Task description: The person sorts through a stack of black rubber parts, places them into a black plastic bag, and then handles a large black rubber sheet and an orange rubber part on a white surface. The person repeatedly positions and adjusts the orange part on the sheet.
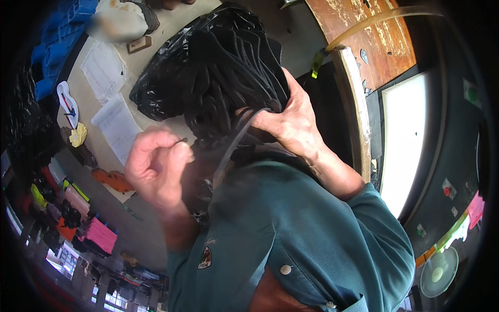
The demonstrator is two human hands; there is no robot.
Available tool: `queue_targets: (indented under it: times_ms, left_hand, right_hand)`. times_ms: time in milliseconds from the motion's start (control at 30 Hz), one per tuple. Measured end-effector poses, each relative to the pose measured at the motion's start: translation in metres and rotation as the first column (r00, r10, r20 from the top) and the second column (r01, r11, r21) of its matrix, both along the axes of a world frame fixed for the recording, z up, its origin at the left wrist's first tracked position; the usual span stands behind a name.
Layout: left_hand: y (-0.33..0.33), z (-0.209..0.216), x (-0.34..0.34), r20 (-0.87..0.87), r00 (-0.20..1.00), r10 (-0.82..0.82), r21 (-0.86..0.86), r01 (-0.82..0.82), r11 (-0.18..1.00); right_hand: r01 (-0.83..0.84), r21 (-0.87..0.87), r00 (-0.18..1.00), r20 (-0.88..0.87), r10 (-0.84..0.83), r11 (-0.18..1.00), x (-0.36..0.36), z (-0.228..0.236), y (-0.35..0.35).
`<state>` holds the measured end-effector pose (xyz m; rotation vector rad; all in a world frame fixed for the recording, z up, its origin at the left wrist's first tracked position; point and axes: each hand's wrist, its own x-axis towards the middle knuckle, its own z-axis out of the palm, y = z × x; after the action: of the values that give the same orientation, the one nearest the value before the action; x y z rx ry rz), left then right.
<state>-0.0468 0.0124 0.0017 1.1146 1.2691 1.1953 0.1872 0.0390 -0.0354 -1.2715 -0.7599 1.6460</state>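
My right hand [293,122] is wrapped round a thick bundle of black, flexible flat pieces [223,78] with greyish edges, thumb across the near side. The edges fan out in curved layers. From beneath that thumb a dark grey strip [236,140] curves down toward my chest. My left hand [158,166] is raised to the left of the bundle, apart from it and slightly blurred, with thumb and forefinger pinched together. A tiny dark bit shows at those fingertips, too small to name. Behind and left of the bundle lies a shiny black plastic bag [161,86].
Papers [117,125] lie on the pale table [166,36] at the left, near a white cut-out piece [67,104] and a crumpled yellow scrap [78,135]. At right stand a wooden post [353,104], a worn wooden board [364,31] and a yellowish hose [384,20].
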Motion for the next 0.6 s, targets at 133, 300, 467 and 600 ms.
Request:
queue_targets:
  times_ms: [133,300,467,600]
  left_hand:
    - [-0.027,-0.055,-0.060,-0.284,0.834,-0.473,-0.544,0.266,0.796]
    - [-0.053,-0.096,-0.072,-0.531,0.513,-0.674,-0.661,0.248,0.709]
    - [-0.011,-0.070,-0.035,0.087,0.989,-0.122,-0.181,0.136,0.974]
    - [0.004,-0.041,0.011,0.581,0.785,-0.215,-0.061,0.305,0.950]
  right_hand:
    - [0.014,-0.020,0.994,-0.105,-0.016,1.000,0.012,-0.001,0.002]
    - [-0.040,-0.090,0.950,-0.312,0.010,0.995,0.029,0.005,0.007]
    - [-0.079,-0.124,0.835,-0.550,-0.002,0.989,0.032,0.010,0.005]
    - [-0.045,-0.159,0.849,-0.526,-0.046,0.986,0.026,0.006,0.003]
